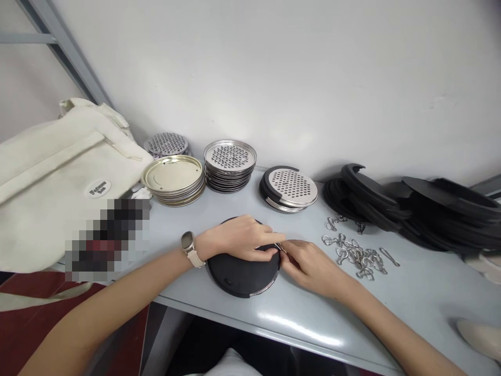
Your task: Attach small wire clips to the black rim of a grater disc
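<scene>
Forearms: both reach in from the lower corners; left one [129,292] crosses the table edge [219,319].
Near room: a narrow strip of grey tabletop [332,326] runs between that edge and the black disc; wider surface beside the right forearm [376,316].
Black disc [238,277]: flat at centre, under the hands, metal rim showing lower right.
Left grip: left hand [242,237] rests over the disc, thumb and index slightly parted near a metal clip [280,247]; cannot tell whether it pinches it.
Right grip: right hand [307,263] pinches the clip between fingertips at the disc's right edge.
Right side: loose clips [354,255] near, black parts [450,209] beyond.
Far row: gold-toned lids [172,175], grater plates [230,156], black-rimmed stack [293,186], before the wall [274,78].
</scene>
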The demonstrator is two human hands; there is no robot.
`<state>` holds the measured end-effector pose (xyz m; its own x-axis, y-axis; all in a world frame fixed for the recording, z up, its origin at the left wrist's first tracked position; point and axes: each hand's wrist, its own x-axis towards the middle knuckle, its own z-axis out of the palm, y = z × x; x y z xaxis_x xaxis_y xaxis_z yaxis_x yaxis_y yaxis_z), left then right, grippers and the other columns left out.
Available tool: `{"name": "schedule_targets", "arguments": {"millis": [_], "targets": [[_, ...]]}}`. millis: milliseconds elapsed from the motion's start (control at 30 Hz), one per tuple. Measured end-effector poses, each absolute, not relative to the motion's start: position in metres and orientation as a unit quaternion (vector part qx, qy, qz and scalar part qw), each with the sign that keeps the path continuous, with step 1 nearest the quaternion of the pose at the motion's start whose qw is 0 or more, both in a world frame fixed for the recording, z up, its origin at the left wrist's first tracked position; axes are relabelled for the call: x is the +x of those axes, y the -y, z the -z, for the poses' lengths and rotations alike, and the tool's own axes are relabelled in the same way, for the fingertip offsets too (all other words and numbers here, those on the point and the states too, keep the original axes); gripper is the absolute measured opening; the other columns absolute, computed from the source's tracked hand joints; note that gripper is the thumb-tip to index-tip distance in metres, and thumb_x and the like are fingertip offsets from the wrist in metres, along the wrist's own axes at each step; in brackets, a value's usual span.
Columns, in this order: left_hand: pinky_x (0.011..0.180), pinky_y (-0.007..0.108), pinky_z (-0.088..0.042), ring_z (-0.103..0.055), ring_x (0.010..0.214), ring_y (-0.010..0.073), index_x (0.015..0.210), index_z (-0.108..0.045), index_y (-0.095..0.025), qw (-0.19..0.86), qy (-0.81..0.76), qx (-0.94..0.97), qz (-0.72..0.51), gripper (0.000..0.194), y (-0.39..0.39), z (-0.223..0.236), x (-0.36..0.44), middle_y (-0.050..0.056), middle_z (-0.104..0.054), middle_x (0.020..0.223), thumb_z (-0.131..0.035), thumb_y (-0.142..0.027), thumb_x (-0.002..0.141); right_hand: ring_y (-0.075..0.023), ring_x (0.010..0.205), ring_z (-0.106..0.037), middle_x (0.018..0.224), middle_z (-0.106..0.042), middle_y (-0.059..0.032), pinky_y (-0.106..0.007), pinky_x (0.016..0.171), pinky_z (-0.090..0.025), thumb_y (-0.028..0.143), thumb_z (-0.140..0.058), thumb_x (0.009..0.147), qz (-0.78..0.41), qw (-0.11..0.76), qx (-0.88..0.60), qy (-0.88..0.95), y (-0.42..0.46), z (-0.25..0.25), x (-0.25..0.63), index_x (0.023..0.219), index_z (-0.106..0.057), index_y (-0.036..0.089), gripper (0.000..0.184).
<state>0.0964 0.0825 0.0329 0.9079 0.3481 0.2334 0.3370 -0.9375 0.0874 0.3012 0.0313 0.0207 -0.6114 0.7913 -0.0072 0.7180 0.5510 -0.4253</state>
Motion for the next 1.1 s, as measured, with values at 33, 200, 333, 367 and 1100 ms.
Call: {"name": "schedule_targets", "arguments": {"millis": [33, 200, 333, 367, 1100], "targets": [[0.050, 0.028, -0.027, -0.054, 0.057, 0.0142, 0.096, -0.051, -0.020, 0.022, -0.175, 0.976, -0.124, 0.015, -0.0825, -0.0328, 0.0964, 0.000, -0.060, 0.073, -0.044, -0.031, 0.089, -0.0110, 0.052, -0.041, 0.061, -0.049, 0.0026, -0.025, 0.053, -0.031, 0.017, -0.036, 0.088, -0.197, 0.093, -0.431, 0.876, -0.0314, -0.0205, 0.3012, 0.073, -0.039, 0.020, 0.016], [0.049, 0.029, -0.027, -0.053, 0.056, 0.0141, 0.094, -0.051, -0.020, 0.023, -0.180, 0.975, -0.127, 0.013, -0.0818, -0.0327, 0.0962, 0.000, -0.059, 0.071, -0.045, -0.031, 0.088, -0.0107, 0.052, -0.039, 0.062, -0.047, 0.0031, -0.024, 0.053, -0.030, 0.018, -0.035, 0.089, -0.201, 0.090, -0.433, 0.874, -0.0323, -0.0197, 0.3012, 0.073, -0.037, 0.020, 0.017], [0.049, 0.028, -0.026, -0.053, 0.055, 0.0140, 0.094, -0.050, -0.019, 0.024, -0.183, 0.974, -0.129, 0.014, -0.0818, -0.0320, 0.0961, 0.000, -0.060, 0.071, -0.045, -0.031, 0.088, -0.0102, 0.051, -0.038, 0.060, -0.046, 0.0037, -0.024, 0.052, -0.029, 0.018, -0.036, 0.089, -0.205, 0.088, -0.437, 0.871, -0.0329, -0.0205, 0.3006, 0.071, -0.035, 0.021, 0.018], [0.049, 0.028, -0.026, -0.053, 0.055, 0.0140, 0.095, -0.050, -0.020, 0.025, -0.183, 0.974, -0.129, 0.014, -0.0819, -0.0319, 0.0961, 0.000, -0.060, 0.071, -0.045, -0.031, 0.088, -0.0101, 0.051, -0.038, 0.060, -0.046, 0.0037, -0.024, 0.052, -0.028, 0.018, -0.036, 0.089, -0.205, 0.088, -0.438, 0.871, -0.0330, -0.0206, 0.3006, 0.070, -0.034, 0.021, 0.018], [0.050, 0.028, -0.027, -0.053, 0.057, 0.0140, 0.089, -0.049, -0.019, 0.032, -0.181, 0.974, -0.132, 0.012, -0.0819, -0.0334, 0.0965, 0.001, -0.060, 0.071, -0.045, -0.031, 0.088, -0.0118, 0.054, -0.043, 0.065, -0.052, 0.0006, -0.026, 0.056, -0.033, 0.021, -0.030, 0.095, -0.198, 0.087, -0.418, 0.883, -0.0318, -0.0218, 0.3018, 0.074, -0.042, 0.019, 0.024]]}}
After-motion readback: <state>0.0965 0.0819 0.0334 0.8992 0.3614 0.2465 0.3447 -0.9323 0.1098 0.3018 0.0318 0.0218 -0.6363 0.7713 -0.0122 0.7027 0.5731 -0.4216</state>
